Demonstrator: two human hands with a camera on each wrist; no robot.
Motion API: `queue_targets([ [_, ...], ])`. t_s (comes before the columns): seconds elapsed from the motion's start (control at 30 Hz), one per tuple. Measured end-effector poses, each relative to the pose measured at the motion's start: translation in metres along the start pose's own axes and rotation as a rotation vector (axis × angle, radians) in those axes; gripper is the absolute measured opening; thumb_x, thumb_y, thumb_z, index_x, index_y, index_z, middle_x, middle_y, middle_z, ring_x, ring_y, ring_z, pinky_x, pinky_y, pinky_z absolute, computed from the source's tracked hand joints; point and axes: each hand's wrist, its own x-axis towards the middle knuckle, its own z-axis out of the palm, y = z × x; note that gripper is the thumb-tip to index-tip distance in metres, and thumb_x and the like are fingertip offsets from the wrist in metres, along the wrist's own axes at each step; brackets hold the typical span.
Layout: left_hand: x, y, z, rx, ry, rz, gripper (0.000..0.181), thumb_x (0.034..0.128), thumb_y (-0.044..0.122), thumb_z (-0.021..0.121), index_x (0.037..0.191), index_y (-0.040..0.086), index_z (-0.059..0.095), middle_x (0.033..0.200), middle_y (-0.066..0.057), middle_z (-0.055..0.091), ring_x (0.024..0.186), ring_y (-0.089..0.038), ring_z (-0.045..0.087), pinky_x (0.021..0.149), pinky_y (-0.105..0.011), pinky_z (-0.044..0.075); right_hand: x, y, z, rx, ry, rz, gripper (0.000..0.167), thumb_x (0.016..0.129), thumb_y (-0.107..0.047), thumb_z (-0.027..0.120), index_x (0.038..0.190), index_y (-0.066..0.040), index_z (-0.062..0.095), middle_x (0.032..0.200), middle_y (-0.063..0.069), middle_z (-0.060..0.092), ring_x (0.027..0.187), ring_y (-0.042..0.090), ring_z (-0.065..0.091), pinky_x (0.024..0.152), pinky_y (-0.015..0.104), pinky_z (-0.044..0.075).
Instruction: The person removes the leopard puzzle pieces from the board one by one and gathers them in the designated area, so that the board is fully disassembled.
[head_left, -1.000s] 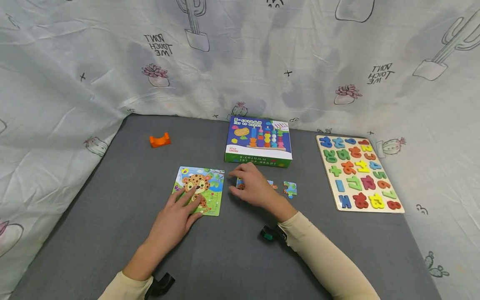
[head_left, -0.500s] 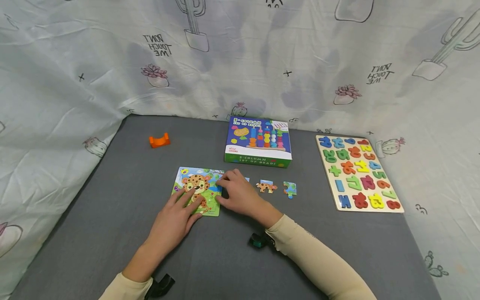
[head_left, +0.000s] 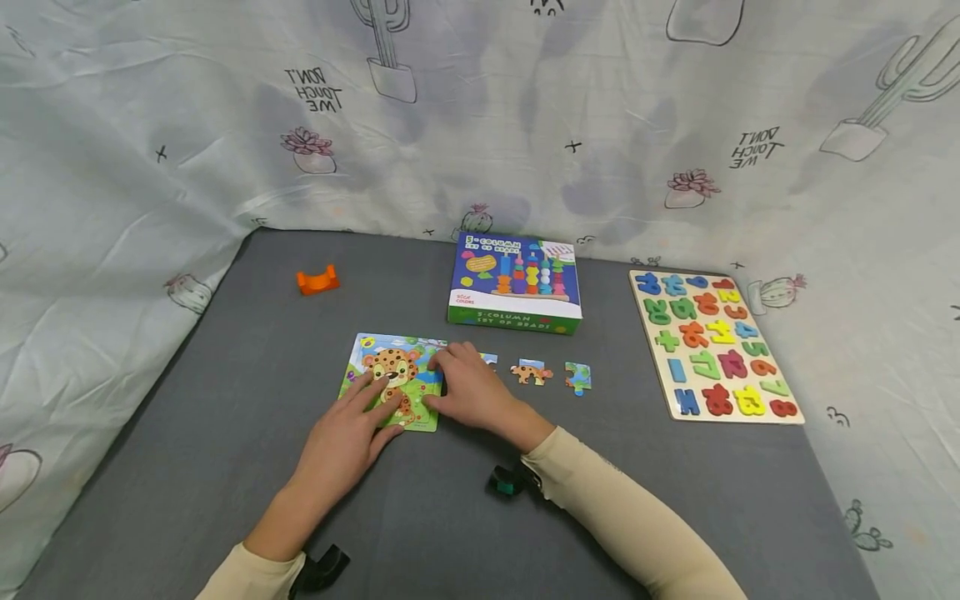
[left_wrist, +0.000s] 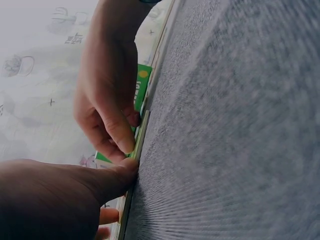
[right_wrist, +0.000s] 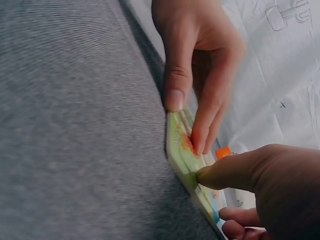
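A square leopard picture puzzle (head_left: pixel 429 413) lies flat on the grey table. Spread over its lower left part is the left hand (head_left: pixel 337 446), fingertips on the picture and thumb at the near edge. The right hand (head_left: pixel 480 392) bends over the right edge; in the right wrist view its thumb (right_wrist: pixel 225 172) and fingertips touch the board's top (right_wrist: pixel 186 162). Whether a piece lies under those fingertips is hidden. Just right of that hand a puzzle piece (head_left: pixel 490 359) is partly covered, with a leopard-spotted piece (head_left: pixel 532 372) and a blue-green piece (head_left: pixel 578 377) farther right.
Behind the puzzle stands a blue and green bead-set box (head_left: pixel 514 283). An orange curved block (head_left: pixel 318 281) lies at the back left. On the right is a wooden board of coloured characters (head_left: pixel 716 346). A printed white cloth (head_left: pixel 450 117) hangs behind the table.
The right hand has moved left from over the loose pieces to the puzzle's right edge, uncovering the spotted piece. The left hand has stayed on the puzzle.
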Motion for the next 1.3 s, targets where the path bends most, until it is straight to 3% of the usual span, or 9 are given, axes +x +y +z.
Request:
queue_targets([
  [0.17,0.0002,0.0005,0.0000,-0.019,-0.009,-0.008,0.050,0.0931,0.029,0.090,0.137,0.009,0.077,0.152,-0.018,0.060,0.142,-0.040,0.056,0.094,-0.060,0.060,0.0038,0.0007,-0.0025,0.035,-0.031,0.036,0.043,0.094,-0.034,0.086,0.125,-0.009,0.068,0.112,0.003,0.060,0.104,0.022,0.051,0.088,0.037,0.050],
  [0.57,0.0031,0.0039,-0.0033,-0.014,-0.034,-0.009,0.052,0.0945,0.028,0.088,0.140,0.005,0.074,0.152,-0.022,0.060,0.143,-0.041,0.055,0.098,-0.060,0.058,0.0028,0.0000,-0.0055,0.065,-0.012,0.035,0.042,0.094,-0.029,0.087,0.126,-0.009,0.068,0.112,0.003,0.062,0.105,0.022,0.052,0.091,0.038,0.050],
  [0.77,0.0032,0.0029,-0.0045,-0.018,-0.030,-0.009,0.051,0.0939,0.027,0.089,0.138,0.006,0.075,0.151,-0.022,0.061,0.142,-0.042,0.055,0.097,-0.061,0.058,0.0016,0.0015,-0.0055,0.033,0.007,-0.049,0.043,0.096,-0.027,0.087,0.130,-0.008,0.072,0.118,0.005,0.064,0.110,0.024,0.054,0.095,0.040,0.052],
  [1.03,0.0005,0.0020,-0.0056,-0.024,-0.037,-0.019,0.051,0.0944,0.028,0.088,0.139,0.007,0.075,0.152,-0.021,0.060,0.144,-0.042,0.054,0.096,-0.062,0.058,0.0000,0.0052,-0.0033,-0.013,0.052,-0.162,0.045,0.096,-0.025,0.088,0.134,-0.006,0.073,0.114,0.006,0.061,0.102,0.022,0.051,0.086,0.037,0.049],
  [1.3,-0.0004,0.0029,-0.0068,-0.027,-0.038,-0.025,0.051,0.0950,0.029,0.088,0.140,0.007,0.075,0.153,-0.021,0.060,0.144,-0.041,0.054,0.093,-0.063,0.059,0.0029,0.0086,-0.0018,-0.078,0.102,-0.241,0.042,0.095,-0.024,0.087,0.131,-0.006,0.075,0.114,0.006,0.062,0.101,0.022,0.053,0.086,0.037,0.050],
])
